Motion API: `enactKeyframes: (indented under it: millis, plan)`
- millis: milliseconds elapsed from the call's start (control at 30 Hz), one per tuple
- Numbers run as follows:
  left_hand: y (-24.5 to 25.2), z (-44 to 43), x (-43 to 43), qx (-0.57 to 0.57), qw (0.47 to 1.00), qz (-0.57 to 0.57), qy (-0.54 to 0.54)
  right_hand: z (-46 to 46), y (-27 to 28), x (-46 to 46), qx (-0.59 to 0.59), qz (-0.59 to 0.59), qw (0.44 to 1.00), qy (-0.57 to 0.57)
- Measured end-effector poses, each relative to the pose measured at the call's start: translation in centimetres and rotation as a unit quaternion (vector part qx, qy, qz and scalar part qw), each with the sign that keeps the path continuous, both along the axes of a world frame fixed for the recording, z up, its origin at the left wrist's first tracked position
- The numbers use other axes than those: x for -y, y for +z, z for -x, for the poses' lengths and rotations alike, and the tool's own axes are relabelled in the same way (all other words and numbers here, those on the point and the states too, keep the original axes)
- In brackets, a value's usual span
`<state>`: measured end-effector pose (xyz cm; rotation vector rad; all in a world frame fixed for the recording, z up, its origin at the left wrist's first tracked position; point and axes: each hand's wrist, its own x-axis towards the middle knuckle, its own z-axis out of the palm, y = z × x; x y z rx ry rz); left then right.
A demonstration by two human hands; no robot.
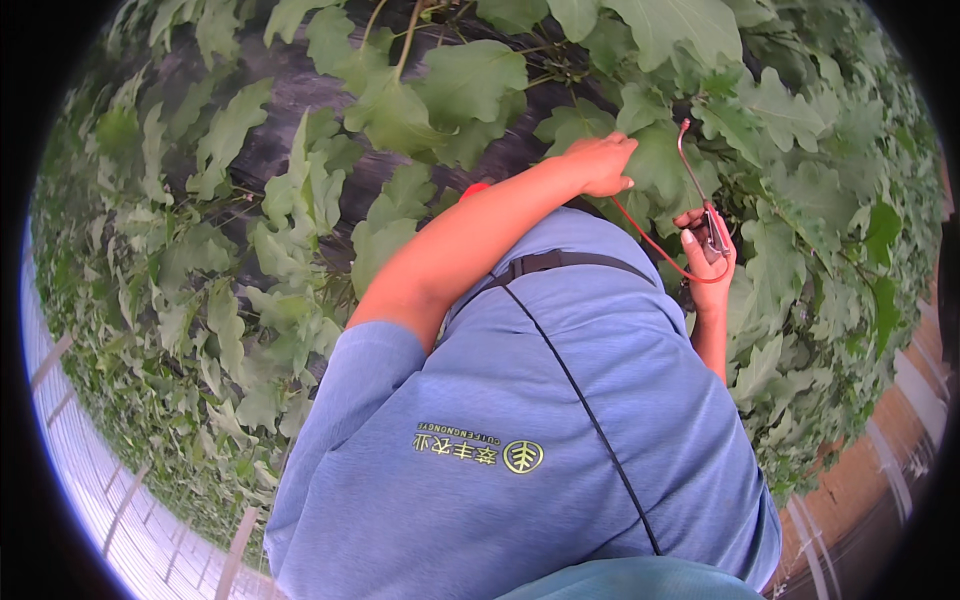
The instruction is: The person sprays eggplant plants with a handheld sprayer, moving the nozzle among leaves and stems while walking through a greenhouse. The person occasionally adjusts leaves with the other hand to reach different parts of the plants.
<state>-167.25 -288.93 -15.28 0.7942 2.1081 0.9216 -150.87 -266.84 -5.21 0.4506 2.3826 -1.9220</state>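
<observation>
My right hand (707, 259) is wrapped around the lever handle of a small spray wand (699, 184). Its thin metal tube rises and hooks over at the nozzle among the leaves. A red hose (651, 238) loops from the handle back towards my waist. My left hand (600, 165) reaches across my body, with its fingertips against or just over a broad lobed leaf (660, 161); whether they pinch anything is hidden. The plants around look like eggplant. Beyond my left forearm shows part of a red object (474, 190), mostly covered.
Dense foliage (225, 247) surrounds me on both sides. Dark plastic mulch film (300, 90) covers the ground between stems. A black buckled belt (544, 262) and a thin black cord (585, 390) lie over my blue shirt. Greenhouse framing (124, 510) curves along the lower left.
</observation>
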Motion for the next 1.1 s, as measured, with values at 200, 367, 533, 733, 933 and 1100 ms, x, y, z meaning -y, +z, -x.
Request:
enactKeyframes:
  millis: [200, 367, 533, 733, 933, 1100]
  plan:
    - [0.9, 0.3, 8.3, -0.023, 0.986, -0.017, 0.166, 3.6, -2.6, 3.0, 0.017, 0.043, 0.999, 0.022]
    - [6.1, 2.8, 10.6, -0.13, 0.902, -0.1, 0.4, 5.5, -4.0, 3.8, 0.033, 0.049, 0.998, 0.018]
    - [12.6, 10.5, 8.5, -0.433, 0.808, -0.168, 0.363, 8.1, -5.3, 4.6, 0.061, 0.051, 0.996, -0.028]
    - [12.2, 19.0, 5.3, -0.404, 0.904, 0.082, 0.114, 13.5, -9.5, 6.1, 0.058, 0.11, 0.99, -0.064]
    - [8.1, 16.8, 10.5, -0.381, 0.901, 0.204, -0.018, 18.3, -13.1, 7.4, 0.097, 0.108, 0.986, -0.083]
    - [8.0, 17.6, 14.9, -0.383, 0.893, 0.236, 0.019, 21.3, -13.6, 7.8, 0.058, 0.148, 0.987, -0.038]
